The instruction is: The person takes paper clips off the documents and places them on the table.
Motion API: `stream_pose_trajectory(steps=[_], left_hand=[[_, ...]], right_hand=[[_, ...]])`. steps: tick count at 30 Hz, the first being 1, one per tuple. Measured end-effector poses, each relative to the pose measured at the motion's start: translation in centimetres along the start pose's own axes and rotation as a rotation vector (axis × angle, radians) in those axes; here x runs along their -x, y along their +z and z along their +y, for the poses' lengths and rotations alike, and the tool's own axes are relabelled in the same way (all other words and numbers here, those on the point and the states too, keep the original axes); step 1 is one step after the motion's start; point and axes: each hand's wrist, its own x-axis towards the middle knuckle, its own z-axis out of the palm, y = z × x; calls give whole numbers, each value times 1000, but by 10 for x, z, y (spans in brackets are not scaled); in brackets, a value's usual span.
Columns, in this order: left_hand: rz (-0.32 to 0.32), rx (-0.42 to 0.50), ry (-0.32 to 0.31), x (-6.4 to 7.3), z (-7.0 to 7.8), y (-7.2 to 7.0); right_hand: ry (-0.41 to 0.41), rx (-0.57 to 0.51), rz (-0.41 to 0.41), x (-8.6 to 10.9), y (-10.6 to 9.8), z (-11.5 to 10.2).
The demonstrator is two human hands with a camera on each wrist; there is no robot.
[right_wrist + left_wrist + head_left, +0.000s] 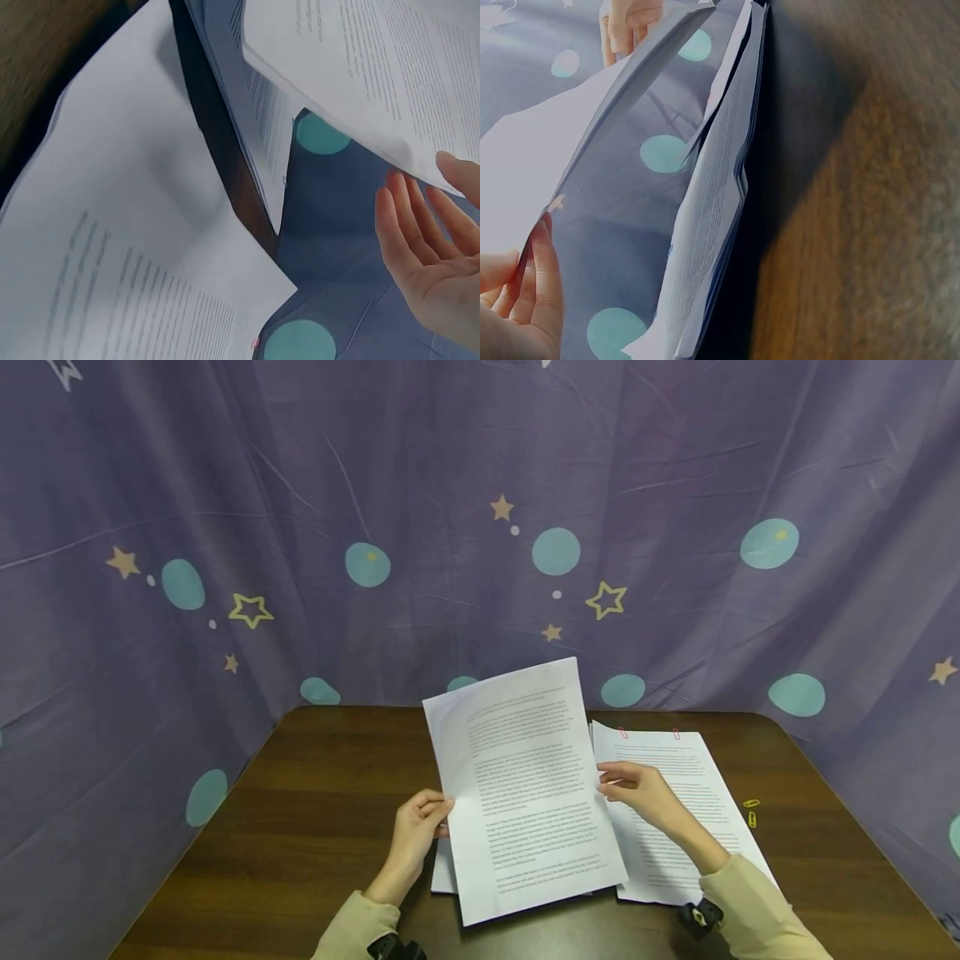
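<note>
A raised sheaf of printed paper (525,793) stands tilted in front of me, its text side toward the head camera. My left hand (420,827) pinches the left edge between thumb and fingers; the left wrist view shows this hand (521,300) at the paper's edge. At the opposite edge is my right hand (641,793). Its fingers are loosely extended, with fingertips right at the paper's edge in the right wrist view, and the thumb (454,172) overlaps the sheet there. Below the raised paper lies another stack (444,868), mostly hidden.
To the right, a second printed stack (675,827) lies on the brown wooden table (300,835), with two red paper clips (677,734) at its top edge. Two yellow paper clips (752,819) lie beside it. A purple patterned curtain (450,468) hangs behind the table.
</note>
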Motion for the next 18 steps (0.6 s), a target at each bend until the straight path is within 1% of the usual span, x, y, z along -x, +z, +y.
stream_pose_trajectory(steps=[4,9,12,14,16,18], left_hand=[[11,-9,-7,0,1,-2],[24,-21,-13,-1,3,-10],[28,-45,7,-2,3,-17],[28,-59,46,-4,-1,-23],[18,-65,102,-9,-12,-32],[4,-68,141,-18,-28,-44]], right_hand=[[11,-2,5,-3,5,-2],[-5,-58,-1,-6,13,-4],[-2,-92,-12,-8,20,-5],[-1,-105,-21,-9,25,-6],[1,-120,-26,-11,29,-8],[-4,-130,-27,-13,34,-9]])
